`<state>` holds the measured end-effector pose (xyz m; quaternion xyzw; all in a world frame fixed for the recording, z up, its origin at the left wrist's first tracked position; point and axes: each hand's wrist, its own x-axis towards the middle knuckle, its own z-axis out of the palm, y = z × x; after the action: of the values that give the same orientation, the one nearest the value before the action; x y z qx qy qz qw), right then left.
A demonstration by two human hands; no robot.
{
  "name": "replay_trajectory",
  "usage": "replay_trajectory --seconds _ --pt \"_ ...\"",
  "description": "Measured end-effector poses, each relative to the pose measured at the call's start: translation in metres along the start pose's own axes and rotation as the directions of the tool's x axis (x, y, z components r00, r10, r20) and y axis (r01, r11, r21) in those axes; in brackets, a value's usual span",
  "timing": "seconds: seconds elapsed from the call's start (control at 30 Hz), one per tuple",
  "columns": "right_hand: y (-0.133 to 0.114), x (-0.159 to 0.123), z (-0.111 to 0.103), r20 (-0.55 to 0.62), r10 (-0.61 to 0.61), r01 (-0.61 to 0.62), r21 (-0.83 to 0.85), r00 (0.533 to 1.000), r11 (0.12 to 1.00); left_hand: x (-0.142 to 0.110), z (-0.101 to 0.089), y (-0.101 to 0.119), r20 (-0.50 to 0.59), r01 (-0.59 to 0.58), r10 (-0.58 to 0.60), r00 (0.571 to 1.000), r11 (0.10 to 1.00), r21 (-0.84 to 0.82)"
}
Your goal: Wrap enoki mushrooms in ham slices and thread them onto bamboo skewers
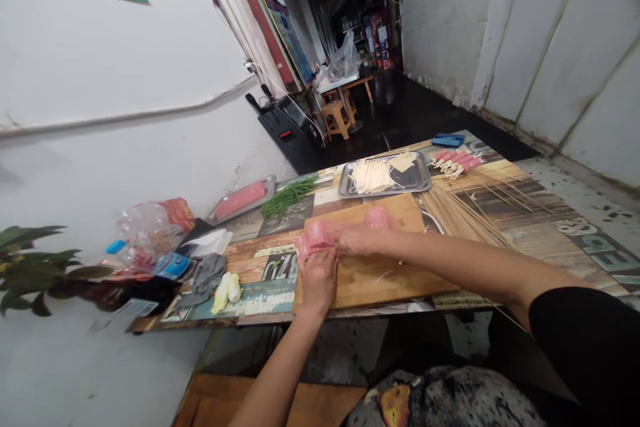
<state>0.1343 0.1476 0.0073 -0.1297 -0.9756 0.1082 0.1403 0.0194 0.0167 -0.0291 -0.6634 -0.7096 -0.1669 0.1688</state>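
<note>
Both my hands work over a wooden cutting board at the table's near edge. My left hand lies on the board's left end with its fingertips pinching a pink meat slice. My right hand reaches across from the right and grips the same slice, fingers closed on it. A second pink meat roll lies on the board just behind my right hand.
A metal tray holds enoki mushrooms and tofu sheets. Bamboo skewers lie to the right, finished pink skewers behind them. Chives, a tray of sliced meat, plastic bags, a grey cloth sit left.
</note>
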Motion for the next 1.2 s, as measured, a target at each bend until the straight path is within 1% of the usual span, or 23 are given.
replay_trajectory --seconds 0.07,0.1,0.13,0.2,0.23,0.3,0.37,0.43,0.47,0.53,0.67,0.73,0.8,0.87,0.93,0.97,1.1,1.2 --pt "-0.002 -0.006 -0.010 0.025 -0.060 0.060 -0.014 0.998 0.998 0.001 0.000 0.000 -0.010 -0.030 0.030 1.000 1.000 -0.006" --pt "-0.002 -0.013 -0.016 0.030 -0.062 0.063 -0.027 0.998 0.998 0.002 0.000 -0.001 -0.008 -0.038 0.038 0.999 0.999 -0.012" --pt "-0.002 -0.024 -0.023 0.029 -0.030 0.031 -0.046 0.999 0.998 0.003 0.000 -0.001 -0.006 -0.043 0.043 0.999 0.999 -0.018" --pt "-0.001 -0.055 -0.035 0.035 0.101 -0.098 -0.089 0.994 0.991 0.004 0.001 -0.004 -0.009 -0.055 0.055 0.998 0.998 -0.020" --pt "0.000 -0.074 -0.038 0.030 0.213 -0.208 -0.118 0.977 0.971 0.004 0.002 -0.006 -0.014 -0.069 0.068 0.998 0.997 -0.023" --pt "0.002 -0.117 -0.039 0.060 0.349 -0.334 -0.177 0.935 0.926 0.005 0.005 -0.011 -0.027 -0.117 0.116 0.993 0.991 -0.057" --pt "0.003 -0.156 -0.034 0.064 0.394 -0.373 -0.216 0.917 0.902 0.006 0.007 -0.014 -0.035 -0.163 0.160 0.987 0.981 -0.109" --pt "0.002 -0.183 -0.026 0.067 0.443 -0.412 -0.265 0.894 0.872 0.007 0.008 -0.011 -0.031 -0.178 0.176 0.984 0.974 -0.139" --pt "0.001 -0.191 -0.022 0.062 0.470 -0.437 -0.278 0.881 0.855 0.007 0.008 -0.007 -0.028 -0.174 0.171 0.985 0.975 -0.139" --pt "-0.002 -0.199 -0.018 0.058 0.534 -0.501 -0.275 0.843 0.821 0.008 0.008 0.004 -0.024 -0.166 0.165 0.986 0.978 -0.127" --pt "-0.005 -0.195 -0.020 0.119 0.643 -0.604 -0.248 0.757 0.757 0.007 0.010 0.033 -0.037 -0.189 0.186 0.982 0.978 -0.086" --pt "-0.004 -0.192 -0.021 0.121 0.657 -0.621 -0.240 0.744 0.747 0.006 0.011 0.042 -0.046 -0.189 0.186 0.981 0.980 -0.061" --pt "-0.001 -0.192 -0.020 0.109 0.662 -0.630 -0.223 0.742 0.744 0.006 0.012 0.047 -0.053 -0.183 0.180 0.982 0.981 -0.064" --pt "0.002 -0.195 -0.016 0.085 0.661 -0.641 -0.184 0.745 0.745 0.005 0.012 0.047 -0.058 -0.180 0.175 0.983 0.978 -0.101" --pt "0.004 -0.201 -0.009 0.037 0.646 -0.639 -0.120 0.762 0.760 0.004 0.012 0.045 -0.059 -0.160 0.153 0.986 0.977 -0.142" --pt "0.005 -0.204 -0.005 0.002 0.627 -0.624 -0.087 0.779 0.777 0.004 0.012 0.044 -0.056 -0.144 0.137 0.989 0.978 -0.152" --pt "-0.001 -0.216 0.005 -0.176 0.478 -0.483 0.019 0.860 0.875 0.004 0.012 0.043 -0.028 -0.099 0.095 0.995 0.980 -0.175" --pt "-0.014 -0.215 0.003 -0.277 0.375 -0.369 0.074 0.885 0.926 0.004 0.014 0.044 -0.022 -0.093 0.090 0.996 0.975 -0.202"
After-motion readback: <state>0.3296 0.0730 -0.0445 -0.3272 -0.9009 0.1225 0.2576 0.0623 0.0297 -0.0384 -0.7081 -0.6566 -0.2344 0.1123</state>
